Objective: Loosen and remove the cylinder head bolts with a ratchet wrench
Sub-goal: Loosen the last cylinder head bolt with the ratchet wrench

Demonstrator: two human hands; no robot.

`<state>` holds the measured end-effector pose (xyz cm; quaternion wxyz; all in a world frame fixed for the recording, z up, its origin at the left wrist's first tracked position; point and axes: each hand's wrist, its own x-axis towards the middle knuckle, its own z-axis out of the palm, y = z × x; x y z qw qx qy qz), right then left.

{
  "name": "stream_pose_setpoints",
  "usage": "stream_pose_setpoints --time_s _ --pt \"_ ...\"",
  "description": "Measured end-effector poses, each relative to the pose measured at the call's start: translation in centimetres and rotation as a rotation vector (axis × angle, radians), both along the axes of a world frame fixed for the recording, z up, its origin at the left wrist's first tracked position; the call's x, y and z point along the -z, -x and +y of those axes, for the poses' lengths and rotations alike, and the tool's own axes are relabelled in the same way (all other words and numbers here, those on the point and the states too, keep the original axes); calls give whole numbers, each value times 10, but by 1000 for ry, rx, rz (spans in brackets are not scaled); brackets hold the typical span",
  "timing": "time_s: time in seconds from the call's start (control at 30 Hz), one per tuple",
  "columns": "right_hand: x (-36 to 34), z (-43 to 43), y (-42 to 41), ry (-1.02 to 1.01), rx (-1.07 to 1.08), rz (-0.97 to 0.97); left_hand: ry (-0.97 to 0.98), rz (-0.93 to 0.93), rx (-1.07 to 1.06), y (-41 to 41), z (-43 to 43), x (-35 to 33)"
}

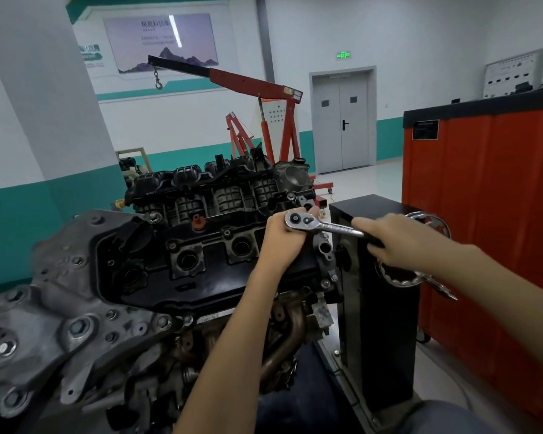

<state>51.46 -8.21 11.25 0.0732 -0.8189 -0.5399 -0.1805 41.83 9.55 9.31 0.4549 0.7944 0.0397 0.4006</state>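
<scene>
White-and-teal workshop walls, a red engine hoist (pixel 254 84) and a red tool cabinet (pixel 483 220) framed the job on my feed. At the centre, the fingers (pixel 311 211) of the left hand (pixel 279 242) were curled under and round the head of the ratchet wrench (pixel 323 226), cupping it at the right-hand end of the engine (pixel 182 214). The cylinder head bolt beneath it was hidden, so I could not tell whether the tool was fully seated. The right hand (pixel 402 245) was closed round the black grip at the far end, smeared by blur, with one finger lying along the shank. My worry was a cocked fit: I judged that a hard pull with the tool tilted could round the bolt or let the wrench jump off. Knuckles would then meet the chrome handwheel (pixel 398 280) just behind the right hand, or the cast lugs (pixel 323 245) below the left. The wrench was polished steel, teardrop-headed with a small direction lever, slim and slick in the shank. Round it lay a black cam cover (pixel 201 286), matt and grimy, with round plug wells (pixel 187 261), and the ribbed black plastic of the intake manifold (pixel 229 195). Nearest me was a rough grey cast cover (pixel 63 311) studded with hex bolts (pixel 79 327).
</scene>
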Motion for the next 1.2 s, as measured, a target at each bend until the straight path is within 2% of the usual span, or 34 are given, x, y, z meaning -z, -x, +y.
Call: stream_pose_setpoints --time_s 0.1,0.23,0.3,0.37,0.43,0.5,0.57,0.67,0.73,0.77,0.83,0.93,1.03,1.1,1.2 --pt "16 -3 9 -91 23 68 61 -68 18 1 -6 5" --pt "79 9 72 -440 -77 657 118 -136 -25 -4 -14 7" --pt "99 31 103 -620 -71 815 118 -141 -50 -7 -16 7" --pt "106 52 121 -709 -61 891 126 -126 -81 -9 -15 6" --pt "106 54 119 -683 -66 859 102 -84 -101 -8 -10 5" --pt "99 37 96 -587 -67 745 44 -16 -66 -7 -2 4" --pt "82 12 62 -428 -62 578 -27 63 -18 -6 3 1" --pt "37 -11 11 -134 26 207 -102 124 8 -10 4 -3" --pt "17 -12 -1 -68 47 50 -108 100 -27 -12 0 -2" --pt "17 -10 1 -86 48 42 -78 67 -59 -12 0 -1" --pt "36 -4 21 -192 36 186 12 -10 -97 -12 1 1" --pt "79 12 77 -467 -80 651 47 -89 -122 -15 -5 4" --pt "103 41 120 -719 -89 912 37 -140 -170 -19 -17 5" --pt "105 53 129 -760 -108 966 -16 -137 -196 -19 -16 5" --pt "97 39 108 -621 -86 857 -73 -32 -140 -15 -4 1"
